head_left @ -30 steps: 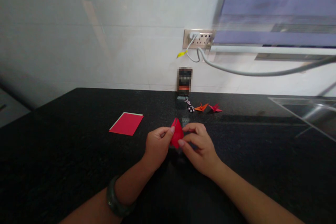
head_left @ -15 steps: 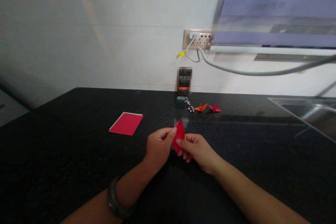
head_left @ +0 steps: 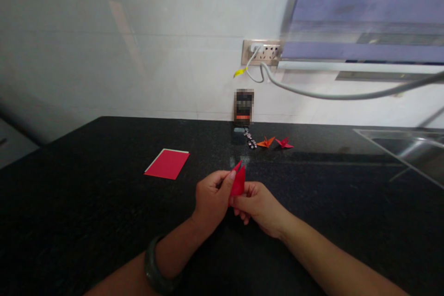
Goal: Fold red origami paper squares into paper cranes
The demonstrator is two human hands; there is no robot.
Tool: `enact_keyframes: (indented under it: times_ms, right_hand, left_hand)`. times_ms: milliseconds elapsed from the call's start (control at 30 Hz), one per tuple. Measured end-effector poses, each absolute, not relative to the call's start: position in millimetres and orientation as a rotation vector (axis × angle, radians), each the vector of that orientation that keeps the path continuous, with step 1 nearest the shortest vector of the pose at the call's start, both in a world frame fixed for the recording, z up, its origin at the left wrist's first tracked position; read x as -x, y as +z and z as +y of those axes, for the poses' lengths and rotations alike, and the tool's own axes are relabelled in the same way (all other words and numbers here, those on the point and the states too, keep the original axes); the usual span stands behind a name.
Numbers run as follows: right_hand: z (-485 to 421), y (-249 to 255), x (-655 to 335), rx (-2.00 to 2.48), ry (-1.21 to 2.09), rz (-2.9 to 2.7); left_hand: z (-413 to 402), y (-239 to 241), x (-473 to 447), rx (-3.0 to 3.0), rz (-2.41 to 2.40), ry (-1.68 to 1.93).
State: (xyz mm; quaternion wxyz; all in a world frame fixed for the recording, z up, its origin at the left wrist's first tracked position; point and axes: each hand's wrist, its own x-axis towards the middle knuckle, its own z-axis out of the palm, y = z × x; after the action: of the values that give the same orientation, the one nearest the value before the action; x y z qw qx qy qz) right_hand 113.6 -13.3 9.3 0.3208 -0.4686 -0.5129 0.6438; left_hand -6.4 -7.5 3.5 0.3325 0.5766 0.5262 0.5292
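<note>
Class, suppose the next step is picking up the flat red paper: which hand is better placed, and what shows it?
Probably the left hand: it is nearer the flat red paper, which lies out to that side. The right hand is farther away, and both hold the folded red paper.

**Wall socket (head_left: 271, 58) above black counter (head_left: 86, 194)**

At one o'clock from the view's centre, the socket holds a white plug (head_left: 257, 47), a yellow tag (head_left: 240, 72) on its cord (head_left: 251, 59). At three o'clock lies a metal sink (head_left: 425, 153).
</note>
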Motion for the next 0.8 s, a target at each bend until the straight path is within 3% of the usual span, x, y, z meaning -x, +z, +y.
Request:
enact_keyframes:
  times_ms: [233, 367, 800]
  right_hand:
    - [-5.9, 2.3, -121.8, 1.281, 1.088, -1.437]
    - [-2.6, -2.1, -126.5, 1.285, 0.964, -1.507]
    - [4.4, -0.8, -128.0, 1.111, 1.384, -1.252]
  left_hand:
    - [0.3, 1.3, 5.2, -1.272, 1.251, 1.355]
    - [1.6, 0.7, 3.6, -1.206, 1.146, 1.270]
    - [4.6, -3.7, 7.2, -1.059, 1.023, 1.214]
